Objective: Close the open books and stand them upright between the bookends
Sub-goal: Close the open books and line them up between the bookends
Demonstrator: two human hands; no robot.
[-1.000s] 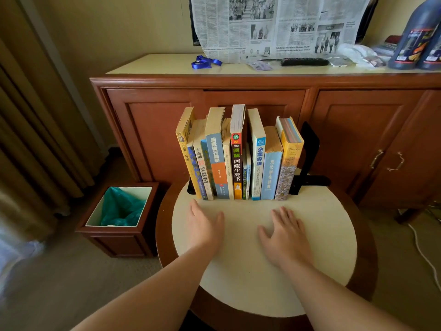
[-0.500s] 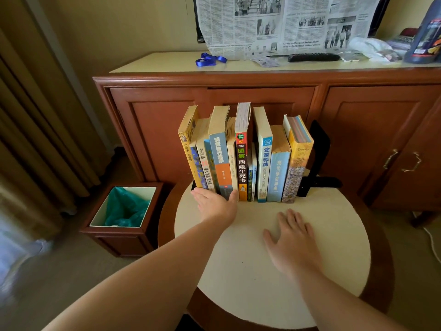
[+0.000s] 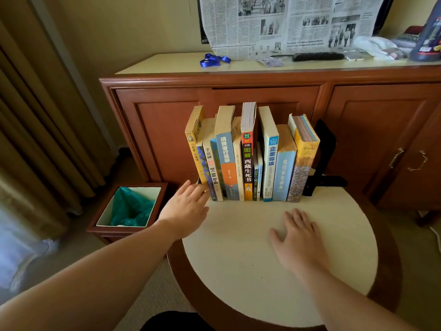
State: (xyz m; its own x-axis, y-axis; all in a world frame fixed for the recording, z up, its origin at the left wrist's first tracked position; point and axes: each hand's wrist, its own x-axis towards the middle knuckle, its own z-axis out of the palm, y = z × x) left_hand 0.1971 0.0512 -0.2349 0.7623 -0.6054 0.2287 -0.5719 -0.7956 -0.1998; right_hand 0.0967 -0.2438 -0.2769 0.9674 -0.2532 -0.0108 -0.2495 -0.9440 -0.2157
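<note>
Several closed books [image 3: 248, 154] stand upright in a row at the back of the round table [image 3: 281, 266]. A black bookend [image 3: 322, 154] leans against the right end of the row; the left bookend is almost hidden behind the leftmost yellow book [image 3: 194, 142]. My left hand [image 3: 187, 206] reaches to the foot of that yellow book, fingers spread and touching its lower edge. My right hand [image 3: 298, 237] lies flat on the cream tabletop in front of the row, fingers apart and holding nothing.
A wooden cabinet [image 3: 269, 103] stands right behind the table, with a newspaper [image 3: 286, 22], a remote [image 3: 317, 56] and a blue ribbon [image 3: 214, 59] on top. A square bin [image 3: 130, 206] with a green liner sits on the floor at the left. Curtains hang at far left.
My left hand has slid from the tabletop up and leftward to the base of the leftmost book. My right hand has stayed flat on the table. The camera moved closer.
</note>
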